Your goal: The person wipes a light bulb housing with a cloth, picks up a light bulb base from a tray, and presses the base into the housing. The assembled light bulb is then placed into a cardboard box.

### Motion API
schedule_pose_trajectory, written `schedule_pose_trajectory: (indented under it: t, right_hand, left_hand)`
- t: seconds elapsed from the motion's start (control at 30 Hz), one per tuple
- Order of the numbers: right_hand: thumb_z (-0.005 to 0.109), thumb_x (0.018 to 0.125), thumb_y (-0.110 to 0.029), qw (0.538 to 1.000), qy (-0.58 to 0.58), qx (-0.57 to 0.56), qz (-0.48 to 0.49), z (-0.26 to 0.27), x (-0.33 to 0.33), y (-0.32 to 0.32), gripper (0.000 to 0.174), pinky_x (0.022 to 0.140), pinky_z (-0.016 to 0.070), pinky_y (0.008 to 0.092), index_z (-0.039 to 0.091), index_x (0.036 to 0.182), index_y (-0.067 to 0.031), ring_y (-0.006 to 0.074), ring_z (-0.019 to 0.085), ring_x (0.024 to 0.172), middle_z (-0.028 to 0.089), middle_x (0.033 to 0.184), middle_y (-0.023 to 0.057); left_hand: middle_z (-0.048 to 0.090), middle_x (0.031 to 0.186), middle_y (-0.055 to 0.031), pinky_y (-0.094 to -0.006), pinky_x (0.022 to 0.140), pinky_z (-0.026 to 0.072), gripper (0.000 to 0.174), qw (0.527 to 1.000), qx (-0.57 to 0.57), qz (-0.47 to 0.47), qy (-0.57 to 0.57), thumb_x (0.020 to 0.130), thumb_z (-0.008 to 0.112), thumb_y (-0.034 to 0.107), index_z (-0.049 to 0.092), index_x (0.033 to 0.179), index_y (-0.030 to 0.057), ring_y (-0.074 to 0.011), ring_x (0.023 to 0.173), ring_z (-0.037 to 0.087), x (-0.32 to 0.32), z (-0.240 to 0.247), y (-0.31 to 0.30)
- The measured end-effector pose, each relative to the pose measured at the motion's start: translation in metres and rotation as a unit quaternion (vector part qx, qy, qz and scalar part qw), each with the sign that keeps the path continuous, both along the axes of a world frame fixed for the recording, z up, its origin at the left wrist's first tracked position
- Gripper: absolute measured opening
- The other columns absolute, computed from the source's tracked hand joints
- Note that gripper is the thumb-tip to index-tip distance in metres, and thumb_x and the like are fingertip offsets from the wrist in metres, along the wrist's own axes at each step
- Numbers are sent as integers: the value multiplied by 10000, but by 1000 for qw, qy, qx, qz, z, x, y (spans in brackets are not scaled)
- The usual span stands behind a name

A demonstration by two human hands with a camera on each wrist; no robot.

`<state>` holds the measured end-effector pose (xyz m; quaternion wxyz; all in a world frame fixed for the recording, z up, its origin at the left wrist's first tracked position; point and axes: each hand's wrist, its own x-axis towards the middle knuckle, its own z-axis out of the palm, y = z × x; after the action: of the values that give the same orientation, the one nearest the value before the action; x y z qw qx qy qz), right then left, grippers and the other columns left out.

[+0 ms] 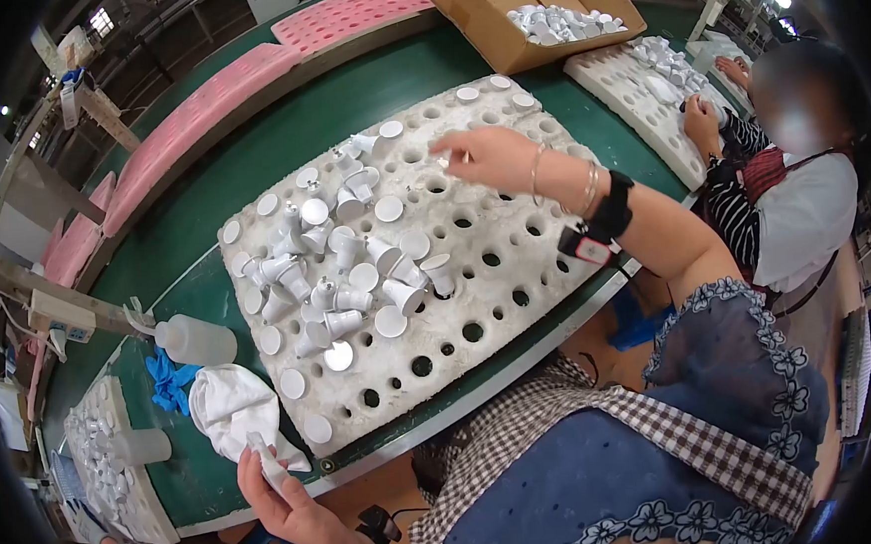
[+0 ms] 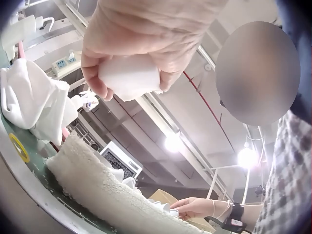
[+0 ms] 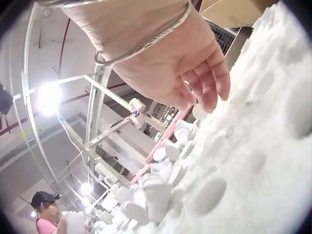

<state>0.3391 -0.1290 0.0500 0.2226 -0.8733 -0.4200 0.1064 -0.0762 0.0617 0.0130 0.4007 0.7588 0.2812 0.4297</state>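
Fingers [image 2: 95, 73] of left hand [image 1: 296, 510] clamp white piece [image 2: 129, 77]; right hand [image 1: 493, 154] fingers hover apart.

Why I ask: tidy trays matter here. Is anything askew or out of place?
Yes. Many white cup parts lie tipped in a loose heap on the foam tray's left half, while others sit flat in its holes. A crumpled white cloth lies at the tray's near corner.
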Motion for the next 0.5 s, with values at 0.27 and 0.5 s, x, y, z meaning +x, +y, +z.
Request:
schedule_pose_trajectory:
  t: [0.27, 0.5]
  right_hand:
    - [631, 833, -370, 993, -77, -75, -44, -5, 85, 66, 505, 957, 460, 387, 583, 1245, -81, 313, 587, 1114, 626, 1191, 156]
    - [631, 841, -320, 986, -149, -20, -72, -44, 61, 97, 394, 886, 489, 402, 608, 1146, -72, 323, 615, 1018, 664, 1052, 156]
  left_hand:
    - [498, 1291, -162, -341, 908, 457, 441, 998, -62, 21, -15, 932, 584, 273, 525, 1209, -65, -245, 1044, 574, -4, -1, -14]
    - [507, 1276, -163, -339, 899, 459, 446, 999, -46, 14, -3, 918, 600, 278, 538, 1195, -67, -241, 1027, 578, -10, 0, -16]
